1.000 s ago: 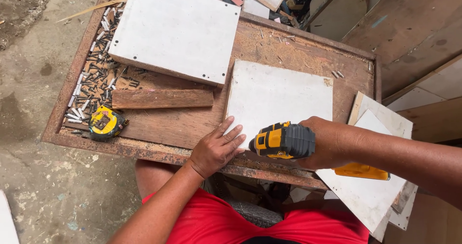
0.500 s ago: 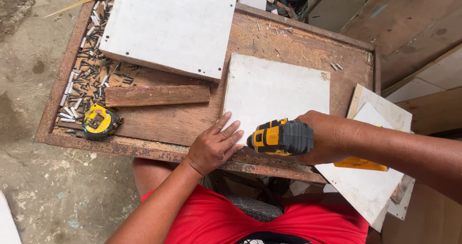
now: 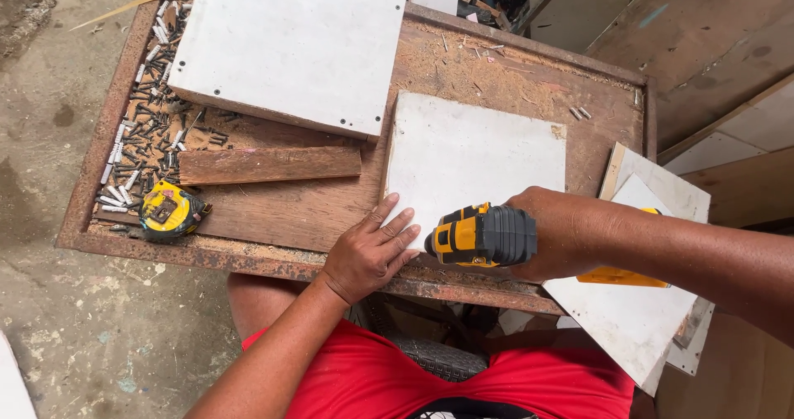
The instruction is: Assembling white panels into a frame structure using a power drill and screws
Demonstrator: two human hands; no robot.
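Observation:
My left hand lies flat, fingers spread, on the near left corner of a white square panel resting on the wooden worktable. My right hand grips a yellow and black cordless drill, held sideways at the panel's near edge; its tip is hidden beside my left fingers. Part of the drill's yellow base shows under my right forearm.
A larger white panel lies at the table's back left, a brown wood strip in front of it. Several loose screws and a yellow tape measure sit at the left. More white boards lean at the right.
The view has shifted slightly. Both hands and the drill stay at the panel's near edge, with the drill edged a little closer to my left hand.

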